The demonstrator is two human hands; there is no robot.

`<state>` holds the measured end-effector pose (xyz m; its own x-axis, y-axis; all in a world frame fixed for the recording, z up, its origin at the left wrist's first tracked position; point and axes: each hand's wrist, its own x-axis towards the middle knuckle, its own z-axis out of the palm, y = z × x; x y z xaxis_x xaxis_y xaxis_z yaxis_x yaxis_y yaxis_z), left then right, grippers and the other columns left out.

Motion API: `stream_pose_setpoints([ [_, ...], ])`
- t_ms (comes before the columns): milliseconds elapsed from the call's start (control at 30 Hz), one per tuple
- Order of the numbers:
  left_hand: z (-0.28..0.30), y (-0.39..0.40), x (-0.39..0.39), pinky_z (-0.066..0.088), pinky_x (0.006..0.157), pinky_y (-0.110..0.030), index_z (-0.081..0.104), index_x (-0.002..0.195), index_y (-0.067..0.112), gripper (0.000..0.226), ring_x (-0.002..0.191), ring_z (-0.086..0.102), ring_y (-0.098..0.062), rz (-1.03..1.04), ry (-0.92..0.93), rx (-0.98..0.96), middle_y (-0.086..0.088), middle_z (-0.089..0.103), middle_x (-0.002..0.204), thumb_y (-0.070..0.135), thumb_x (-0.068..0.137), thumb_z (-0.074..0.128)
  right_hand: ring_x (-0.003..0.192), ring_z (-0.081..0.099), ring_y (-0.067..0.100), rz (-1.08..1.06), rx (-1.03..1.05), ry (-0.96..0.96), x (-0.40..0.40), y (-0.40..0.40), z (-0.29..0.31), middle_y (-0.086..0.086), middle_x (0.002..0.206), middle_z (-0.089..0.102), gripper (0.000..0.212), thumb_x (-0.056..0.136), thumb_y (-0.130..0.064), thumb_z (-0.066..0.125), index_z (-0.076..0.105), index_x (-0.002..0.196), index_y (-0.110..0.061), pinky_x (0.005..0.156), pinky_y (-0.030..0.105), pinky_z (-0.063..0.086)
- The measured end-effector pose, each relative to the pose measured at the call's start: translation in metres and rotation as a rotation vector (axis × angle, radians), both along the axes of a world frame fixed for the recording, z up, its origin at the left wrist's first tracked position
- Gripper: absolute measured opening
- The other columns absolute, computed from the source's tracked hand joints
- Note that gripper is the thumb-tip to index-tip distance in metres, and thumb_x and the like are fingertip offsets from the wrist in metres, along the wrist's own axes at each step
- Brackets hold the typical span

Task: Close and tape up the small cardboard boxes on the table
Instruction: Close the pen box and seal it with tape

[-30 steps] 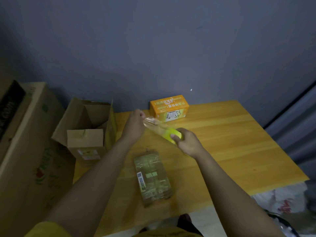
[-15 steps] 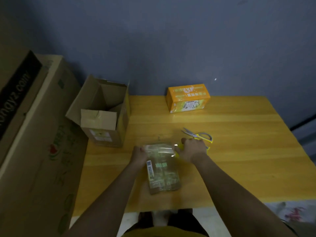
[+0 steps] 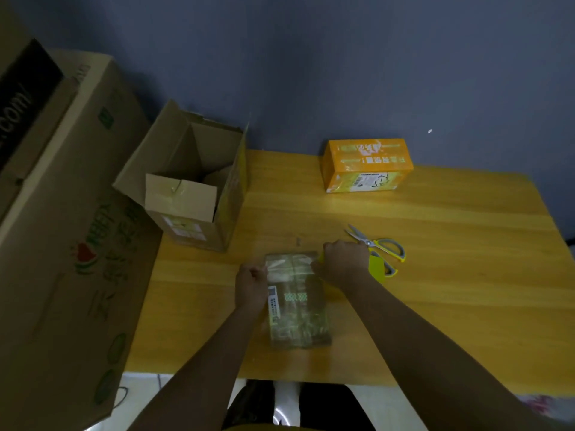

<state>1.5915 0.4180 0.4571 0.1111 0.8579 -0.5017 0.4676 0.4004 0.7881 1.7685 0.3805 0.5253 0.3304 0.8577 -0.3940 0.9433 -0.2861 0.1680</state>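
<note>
Small cardboard box (image 3: 297, 301) is lying flat on the wooden table (image 3: 435, 290) near the front edge, shiny with clear tape, a white barcode label down its left side and a small green patterned sticker at the middle; the label print is too small to read. Left hand (image 3: 250, 286) is curling against the box's left edge, pinching the end of a tape strip (image 3: 289, 266) that is running across the box's far end. Right hand (image 3: 343, 262) is gripping a yellow tape roll (image 3: 377, 267) at the box's far right corner, fingers curled round it. Scissors (image 3: 378, 247) with yellow-grey handles are lying just behind the right hand, blades closed, pointing left.

Orange box (image 3: 367, 164) is sitting at the back of the table near the wall, printed with white characters and a white label on its front, not legible. Open brown carton (image 3: 193, 185) is standing at the table's left back corner, flaps up, a pale sticker low on its front. Big carton (image 3: 71, 231) beside the table is showing a watermelon picture and green characters; another above it is reading ".com" on a black band.
</note>
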Motion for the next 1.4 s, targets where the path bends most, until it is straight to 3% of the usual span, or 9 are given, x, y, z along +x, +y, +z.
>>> stream_pose_setpoints([
  [133, -0.001, -0.001, 0.001, 0.046, 0.095, -0.047, 0.046, 0.092, 0.004, 0.007, 0.094, 0.054, -0.030, 0.047, -0.062, -0.031, -0.019, 0.051, 0.099, 0.006, 0.099, 0.047, 0.103, 0.063, 0.025, 0.009, -0.006, -0.025, -0.004, 0.003, -0.001, 0.002, 0.109, 0.066, 0.041, 0.092, -0.054, 0.048, 0.061, 0.109, -0.019, 0.085, 0.036, 0.037],
  [267, -0.003, -0.006, 0.003, 0.040, 0.075, -0.039, 0.046, 0.094, 0.009, 0.009, 0.086, 0.051, -0.029, 0.034, 0.007, -0.009, -0.011, 0.050, 0.097, 0.015, 0.101, 0.045, 0.104, 0.062, 0.024, 0.015, -0.055, -0.024, -0.005, 0.001, -0.003, 0.001, 0.111, 0.063, 0.043, 0.095, -0.053, 0.044, 0.057, 0.115, -0.017, 0.086, 0.037, 0.036],
  [500, -0.007, -0.010, 0.002, 0.038, 0.072, -0.034, 0.049, 0.106, 0.005, 0.015, 0.084, 0.049, -0.026, 0.047, 0.018, 0.013, -0.012, 0.049, 0.100, 0.018, 0.101, 0.045, 0.104, 0.061, 0.025, 0.014, -0.066, -0.022, -0.005, 0.000, -0.002, 0.002, 0.111, 0.063, 0.044, 0.096, -0.053, 0.042, 0.057, 0.116, -0.017, 0.090, 0.040, 0.036],
  [767, -0.008, -0.012, 0.003, 0.040, 0.078, -0.038, 0.051, 0.116, -0.004, 0.024, 0.102, 0.052, -0.038, 0.070, -0.035, 0.012, -0.023, 0.051, 0.121, 0.015, 0.101, 0.046, 0.098, 0.063, 0.022, -0.006, -0.049, -0.021, -0.008, 0.003, -0.003, -0.003, 0.099, 0.063, 0.037, 0.096, -0.052, 0.045, 0.060, 0.107, -0.020, 0.076, 0.037, 0.028],
  [933, -0.008, -0.011, 0.003, 0.040, 0.080, -0.038, 0.051, 0.116, -0.007, 0.024, 0.106, 0.052, -0.040, 0.098, -0.067, 0.003, -0.028, 0.051, 0.120, 0.011, 0.100, 0.046, 0.097, 0.063, 0.022, -0.025, -0.087, -0.019, -0.010, 0.007, 0.000, -0.004, 0.094, 0.060, 0.032, 0.096, -0.048, 0.048, 0.060, 0.105, -0.020, 0.085, 0.038, 0.034],
  [1033, -0.007, -0.011, 0.003, 0.036, 0.075, -0.032, 0.051, 0.116, -0.007, 0.025, 0.106, 0.052, -0.040, 0.116, -0.080, -0.002, -0.028, 0.052, 0.119, 0.011, 0.100, 0.048, 0.100, 0.062, 0.022, -0.023, -0.081, -0.030, -0.012, 0.009, 0.001, -0.002, 0.098, 0.061, 0.023, 0.098, -0.036, 0.047, 0.060, 0.106, -0.019, 0.085, 0.037, 0.033],
  [1133, -0.008, -0.010, 0.003, 0.038, 0.074, -0.033, 0.051, 0.116, -0.006, 0.027, 0.103, 0.054, -0.040, 0.110, -0.048, -0.002, -0.026, 0.054, 0.118, 0.016, 0.100, 0.049, 0.098, 0.062, 0.023, -0.023, -0.086, -0.041, -0.014, 0.009, 0.003, -0.001, 0.101, 0.063, 0.013, 0.098, -0.025, 0.045, 0.057, 0.093, -0.021, 0.082, 0.036, 0.031],
  [1267, -0.007, -0.010, 0.004, 0.038, 0.073, -0.037, 0.051, 0.111, -0.002, 0.024, 0.100, 0.054, -0.040, 0.105, -0.043, -0.010, -0.026, 0.054, 0.115, 0.018, 0.100, 0.049, 0.100, 0.062, 0.022, -0.031, -0.114, -0.048, -0.016, 0.012, 0.004, -0.002, 0.100, 0.063, 0.015, 0.097, -0.024, 0.047, 0.061, 0.102, -0.020, 0.089, 0.039, 0.035],
  [1400, -0.008, -0.010, 0.004, 0.042, 0.077, -0.043, 0.050, 0.115, -0.004, 0.028, 0.100, 0.053, -0.042, 0.096, -0.010, -0.002, -0.025, 0.053, 0.115, 0.020, 0.100, 0.049, 0.107, 0.061, 0.023, -0.025, -0.134, -0.044, -0.017, 0.015, 0.002, -0.001, 0.114, 0.063, 0.021, 0.097, -0.022, 0.045, 0.060, 0.112, -0.020, 0.093, 0.042, 0.036],
])
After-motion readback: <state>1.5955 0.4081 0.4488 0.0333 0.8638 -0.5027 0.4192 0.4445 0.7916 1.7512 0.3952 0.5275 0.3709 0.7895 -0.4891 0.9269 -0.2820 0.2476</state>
